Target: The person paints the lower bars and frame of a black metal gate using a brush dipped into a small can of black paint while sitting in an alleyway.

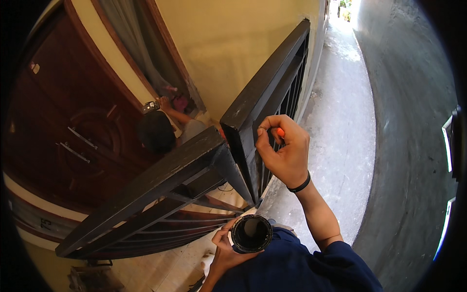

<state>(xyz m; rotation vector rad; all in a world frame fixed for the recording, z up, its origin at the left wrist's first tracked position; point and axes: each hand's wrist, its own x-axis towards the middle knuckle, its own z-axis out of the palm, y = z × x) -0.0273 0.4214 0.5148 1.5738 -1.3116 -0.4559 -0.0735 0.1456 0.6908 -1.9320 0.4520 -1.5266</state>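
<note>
Beside railings [146, 187], left hand [226, 252] clasps a round black can [252, 234], right hand [290, 155] grips something orange [280, 132]

So the left hand [225, 253] has a grip on a round, open dark can [233, 238], and the right hand [291, 148], wristband and all, is curled around some orange thing [280, 132] in front of a dark slatted railing [163, 176]. Beyond that there's another person [158, 130] near a reddish-brown door [63, 92], with a pale walkway [343, 121] off to the right.
</note>
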